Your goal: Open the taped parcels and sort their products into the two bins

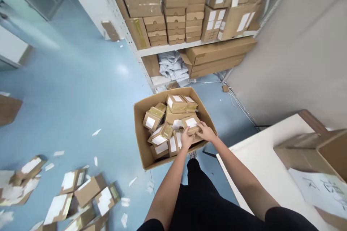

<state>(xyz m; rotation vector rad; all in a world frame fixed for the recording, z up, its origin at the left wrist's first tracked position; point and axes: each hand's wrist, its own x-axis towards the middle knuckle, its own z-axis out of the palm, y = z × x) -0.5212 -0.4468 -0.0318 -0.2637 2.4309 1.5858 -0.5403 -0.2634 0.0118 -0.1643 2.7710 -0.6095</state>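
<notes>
A large open carton (139, 140) stands on the floor before me, with several small cardboard boxes inside. Both my hands grip one small cardboard box (191, 124) with a white label, at the carton's near right part. My left hand (186, 139) is closed on its left side, and my right hand (206, 131) is closed on its right side. Around it in the carton lie other labelled boxes, among them a taped box (177, 103) at the back and a tilted box (160, 134) to the left. The undersides of the held box are hidden.
A metal shelf (168, 47) behind the carton bears stacked boxes, long cartons (217, 54) and grey plastic packets (173, 65). More boxes (90, 189) and paper scraps lie on the floor at left. A white table (260, 151) with an open carton (303, 151) stands at right.
</notes>
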